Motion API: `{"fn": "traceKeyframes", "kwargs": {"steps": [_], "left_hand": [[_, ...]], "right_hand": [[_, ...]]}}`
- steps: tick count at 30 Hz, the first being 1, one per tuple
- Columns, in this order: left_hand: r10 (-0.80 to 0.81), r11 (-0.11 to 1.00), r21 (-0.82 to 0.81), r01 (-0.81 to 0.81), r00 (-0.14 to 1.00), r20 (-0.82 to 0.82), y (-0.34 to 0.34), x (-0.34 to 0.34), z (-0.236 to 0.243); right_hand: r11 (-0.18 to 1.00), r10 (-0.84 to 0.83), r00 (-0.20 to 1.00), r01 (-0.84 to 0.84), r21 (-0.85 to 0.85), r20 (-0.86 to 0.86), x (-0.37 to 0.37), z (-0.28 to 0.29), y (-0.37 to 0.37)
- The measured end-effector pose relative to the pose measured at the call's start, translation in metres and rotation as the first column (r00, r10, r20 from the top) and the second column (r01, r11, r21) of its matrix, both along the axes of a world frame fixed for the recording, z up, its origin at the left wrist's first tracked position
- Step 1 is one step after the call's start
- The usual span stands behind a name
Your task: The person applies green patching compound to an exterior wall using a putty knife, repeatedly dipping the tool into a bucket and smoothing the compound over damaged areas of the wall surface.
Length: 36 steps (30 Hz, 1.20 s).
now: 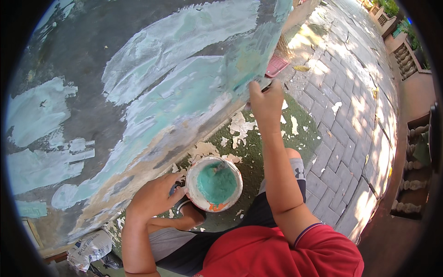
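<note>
My right hand point(268, 99) is closed around a putty knife point(265, 84), partly hidden by my fingers and blurred, held against the right end of the wall point(184, 101). Pale green and whitish filler is smeared in broad patches over the wall's dark grey surface. Below, a round white bucket point(192, 196) holds thick green filler point(217, 184), with a greyish tool point(222, 166) sticking into it near the far rim. My left hand point(154, 196) grips the bucket's left side with its fingertips; part of that grip is hidden.
A pink tray point(277, 66) lies by the wall's corner. Peeled paint flakes point(240, 127) litter the green mat-like ground point(300, 124). Grey paving point(337, 161) runs along the right, past a balustrade point(412, 184). A crumpled white bag point(90, 249) lies at lower left. My foot point(189, 217) is beside the bucket.
</note>
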State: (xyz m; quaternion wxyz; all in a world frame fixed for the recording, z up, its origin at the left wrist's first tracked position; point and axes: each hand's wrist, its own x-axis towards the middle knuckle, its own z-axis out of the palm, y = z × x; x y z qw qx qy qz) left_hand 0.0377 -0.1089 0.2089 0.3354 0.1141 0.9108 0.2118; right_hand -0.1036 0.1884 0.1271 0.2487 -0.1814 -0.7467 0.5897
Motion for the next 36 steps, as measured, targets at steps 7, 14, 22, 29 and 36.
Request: {"fn": "traceKeyframes", "kwargs": {"steps": [7, 14, 22, 29, 36], "left_hand": [[-0.022, 1.000, 0.007, 0.022, 0.999, -0.043, -0.006, 0.005, -0.001], [0.011, 0.999, 0.051, -0.008, 0.997, -0.076, -0.003, 0.008, 0.006], [0.047, 0.999, -0.005, -0.047, 0.997, -0.061, -0.015, 0.016, 0.003], [-0.034, 0.999, -0.014, 0.034, 0.999, -0.019, -0.001, 0.008, -0.006], [-0.030, 0.998, -0.061, 0.029, 0.999, -0.014, -0.002, 0.003, -0.005]], "right_hand": [[0.955, 0.166, 0.985, -0.146, -0.258, 0.057, -0.017, -0.015, -0.056], [0.925, 0.235, 0.955, -0.276, -0.261, -0.179, 0.004, 0.104, 0.003], [0.982, -0.043, 0.986, 0.070, -0.173, 0.158, 0.011, -0.084, 0.039], [0.995, -0.090, 0.929, 0.096, 0.000, 0.360, -0.023, -0.212, -0.005], [0.975, -0.019, 0.996, 0.039, -0.220, 0.091, -0.011, -0.134, -0.038]]}}
